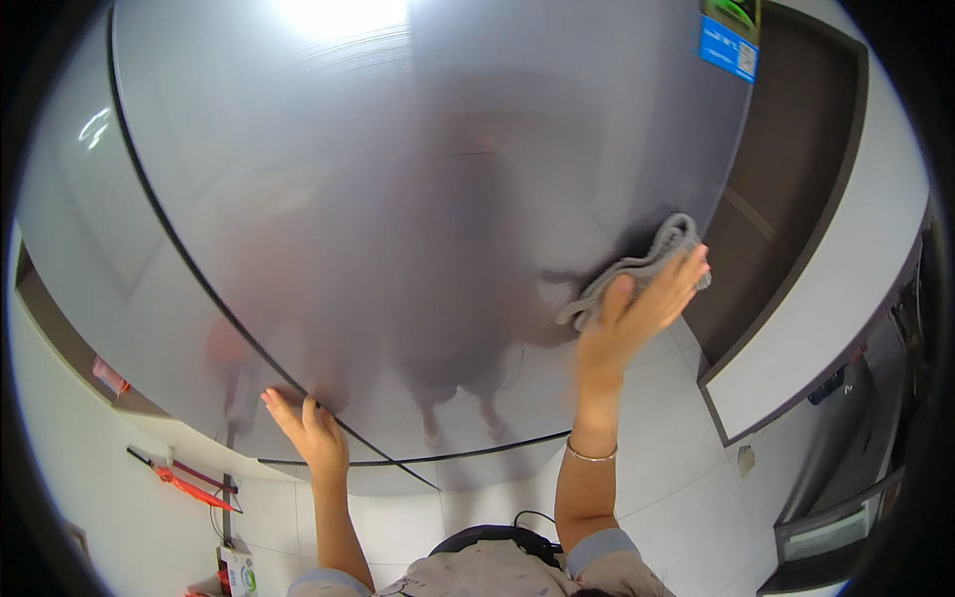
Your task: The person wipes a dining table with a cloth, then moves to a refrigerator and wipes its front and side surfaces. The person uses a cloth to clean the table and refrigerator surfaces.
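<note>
A grey cloth (634,272), folded and bunched, lies under my right hand (642,298), pressed against the glossy grey door of a refrigerator (448,224) near its right edge. A thin bracelet (592,454) circles my right wrist. Lower left, my left hand (310,433) rests with fingers apart on the door, over the dark gap (224,307) between two door panels, and holds nothing. The door shows a blurred reflection of a person. Near its upper right edge is a blue sticker (728,49) bearing writing.
Right of the refrigerator stands a white-and-brown panel (835,298). A red folded umbrella (194,489) is at the lower left, above a white box (239,573). Pale floor tiles (671,477) lie below. A dark framed object (835,522) stands at lower right.
</note>
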`<action>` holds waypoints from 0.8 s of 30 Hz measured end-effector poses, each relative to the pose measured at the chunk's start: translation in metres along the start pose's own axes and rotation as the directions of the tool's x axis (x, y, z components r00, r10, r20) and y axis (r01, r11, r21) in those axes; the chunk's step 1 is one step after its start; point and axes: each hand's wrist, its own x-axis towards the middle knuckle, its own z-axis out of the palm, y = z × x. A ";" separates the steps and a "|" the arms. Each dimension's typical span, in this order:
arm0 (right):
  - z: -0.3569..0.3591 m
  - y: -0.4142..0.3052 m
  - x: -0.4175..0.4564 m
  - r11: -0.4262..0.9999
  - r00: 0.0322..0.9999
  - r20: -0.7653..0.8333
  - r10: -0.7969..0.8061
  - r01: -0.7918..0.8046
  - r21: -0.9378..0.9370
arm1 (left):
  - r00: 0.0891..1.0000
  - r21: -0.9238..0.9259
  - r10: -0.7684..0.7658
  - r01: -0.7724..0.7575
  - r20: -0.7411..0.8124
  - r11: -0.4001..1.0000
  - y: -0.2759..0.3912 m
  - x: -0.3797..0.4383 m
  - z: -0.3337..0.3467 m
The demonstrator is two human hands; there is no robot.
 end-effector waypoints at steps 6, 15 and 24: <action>0.012 -0.023 0.003 0.974 0.967 -0.120 0.227 -0.225 0.026 | 0.996 -0.205 -0.065 0.078 0.067 0.976 0.010 -0.002 -0.012; 0.043 -0.215 -0.064 0.923 0.919 0.123 -0.374 0.355 0.149 | 0.986 -0.167 -0.159 0.167 0.055 0.972 0.010 -0.006 0.000; 0.036 -0.174 -0.048 0.835 0.834 0.100 -0.543 0.524 0.168 | 0.996 -0.136 -0.084 0.083 0.000 0.987 -0.001 -0.006 0.002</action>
